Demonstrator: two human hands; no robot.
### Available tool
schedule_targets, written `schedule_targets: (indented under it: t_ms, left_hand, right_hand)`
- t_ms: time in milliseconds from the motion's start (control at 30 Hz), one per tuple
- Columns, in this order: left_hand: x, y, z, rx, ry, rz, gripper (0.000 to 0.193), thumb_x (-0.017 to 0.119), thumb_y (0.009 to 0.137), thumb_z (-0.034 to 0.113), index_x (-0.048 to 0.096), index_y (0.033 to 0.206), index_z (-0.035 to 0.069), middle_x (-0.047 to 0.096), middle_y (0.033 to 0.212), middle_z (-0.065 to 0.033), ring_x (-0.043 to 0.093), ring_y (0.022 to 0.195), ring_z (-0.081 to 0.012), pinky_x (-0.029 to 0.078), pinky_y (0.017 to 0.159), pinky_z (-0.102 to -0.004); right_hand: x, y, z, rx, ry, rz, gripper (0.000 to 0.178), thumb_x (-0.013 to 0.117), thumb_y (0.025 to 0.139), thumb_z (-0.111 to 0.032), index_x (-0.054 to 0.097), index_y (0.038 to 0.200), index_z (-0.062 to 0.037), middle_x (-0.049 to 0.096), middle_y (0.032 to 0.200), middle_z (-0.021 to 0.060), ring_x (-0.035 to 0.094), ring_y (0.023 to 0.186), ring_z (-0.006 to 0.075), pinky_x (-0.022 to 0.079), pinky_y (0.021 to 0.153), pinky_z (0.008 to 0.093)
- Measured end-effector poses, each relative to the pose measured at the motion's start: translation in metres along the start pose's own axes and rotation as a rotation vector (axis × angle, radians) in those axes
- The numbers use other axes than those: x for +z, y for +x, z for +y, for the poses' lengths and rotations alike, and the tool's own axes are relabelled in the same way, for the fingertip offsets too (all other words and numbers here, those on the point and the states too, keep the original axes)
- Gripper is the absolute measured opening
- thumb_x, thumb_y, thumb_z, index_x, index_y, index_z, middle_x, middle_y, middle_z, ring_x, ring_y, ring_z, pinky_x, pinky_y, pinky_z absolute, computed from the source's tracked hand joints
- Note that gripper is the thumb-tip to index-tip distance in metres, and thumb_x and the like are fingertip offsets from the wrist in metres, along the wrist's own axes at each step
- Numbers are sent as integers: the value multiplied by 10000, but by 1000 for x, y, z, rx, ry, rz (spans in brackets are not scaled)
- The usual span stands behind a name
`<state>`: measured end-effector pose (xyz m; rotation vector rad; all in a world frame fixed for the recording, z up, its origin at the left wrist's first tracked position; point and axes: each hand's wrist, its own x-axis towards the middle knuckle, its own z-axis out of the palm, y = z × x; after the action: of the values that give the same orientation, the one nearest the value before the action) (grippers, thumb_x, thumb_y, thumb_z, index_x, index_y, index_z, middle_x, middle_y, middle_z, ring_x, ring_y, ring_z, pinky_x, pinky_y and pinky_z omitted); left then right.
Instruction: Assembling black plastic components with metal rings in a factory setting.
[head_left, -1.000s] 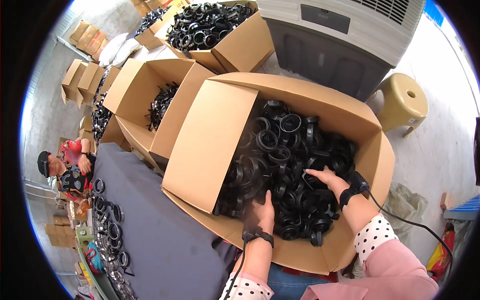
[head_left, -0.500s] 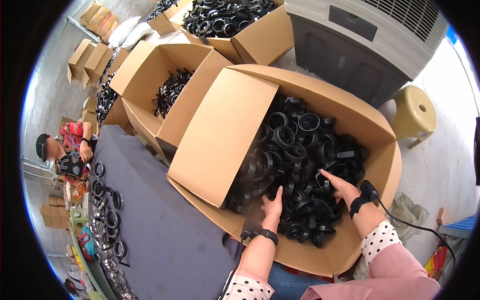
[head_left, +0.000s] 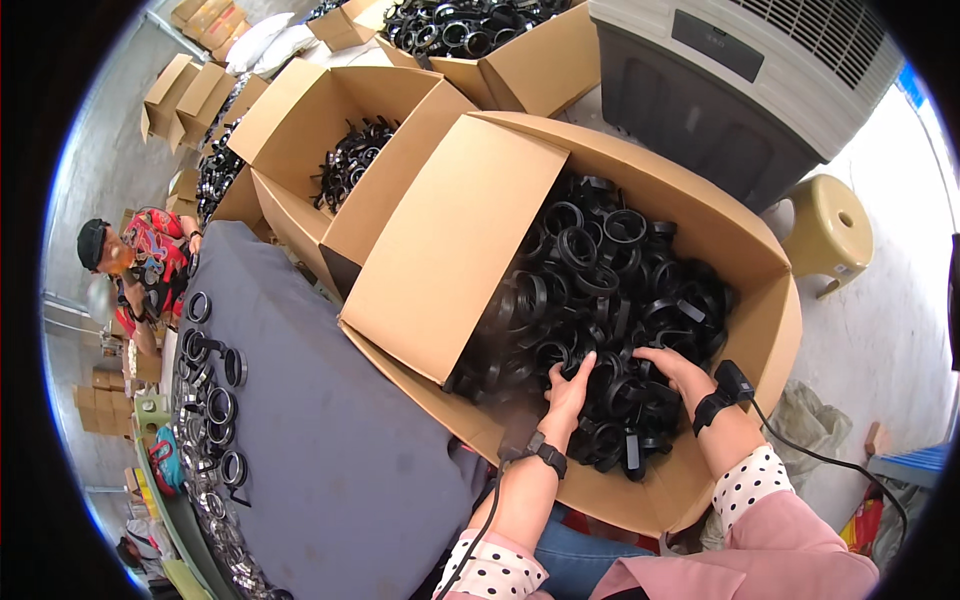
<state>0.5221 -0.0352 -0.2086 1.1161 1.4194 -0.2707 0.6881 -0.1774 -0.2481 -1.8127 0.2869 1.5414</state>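
Observation:
Both my hands reach into a large cardboard box (head_left: 455, 245) heaped with black ring-shaped parts (head_left: 580, 245), several with short handles or tabs. My left hand (head_left: 568, 392) is at the near left of the heap, thumb raised and apart from the finger beside it, against the rings. At the near right, my right hand (head_left: 682, 372) touches the rings with its thumb stretched toward the left hand. Most of its other fingers are hidden among the parts. Neither hand shows a ring clearly gripped.
A dark cloth-covered table (head_left: 330, 420) stands left, with black and metal rings (head_left: 222, 405) along its far edge. A person (head_left: 150, 265) sits beyond it. More boxes of rings (head_left: 355, 160) stand behind. A grey cooler (head_left: 720, 110) and a tan stool (head_left: 828, 230) are right.
My left hand has moved up and right, deeper into the rings and closer to my right hand. My right hand has shifted slightly. The person at left has raised a hand; the view has tilted a little.

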Motion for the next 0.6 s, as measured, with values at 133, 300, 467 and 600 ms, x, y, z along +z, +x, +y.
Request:
schedule_targets:
  t_ms: [133,300,467,600]
  left_hand:
    - [13,-29,12,-25,-115,-92,1092,786,671,556,153,1493,213,279,1469,-200,376,1298,-397,450,896,-634]
    - [18,-45,5,74,-150,-123,1078,779,705,526,115,1487,195,288,1471,-175,402,1282,-378,461,869,-625]
    - [13,-63,11,137,-173,-274,1014,731,752,554,131,1481,184,387,1411,-180,456,1240,-334,451,904,-552]
    - [21,-98,30,380,31,-155,923,727,754,550,319,1427,68,470,1340,-201,530,1172,-277,476,922,-375]
  right_hand:
    - [-1,6,18,-113,199,-43,607,657,809,-232,452,1357,-72,564,1264,140,559,1133,287,468,923,415]
    - [15,-21,26,-155,358,-72,380,598,842,-155,564,1212,-80,673,1010,100,669,855,233,547,708,395]
    - [17,-42,43,-192,529,-252,313,618,852,-189,603,1140,-68,676,995,114,678,821,223,572,700,372]
    - [14,-94,24,-320,587,-291,220,593,879,-192,639,1024,-34,687,942,108,686,780,208,589,682,341]
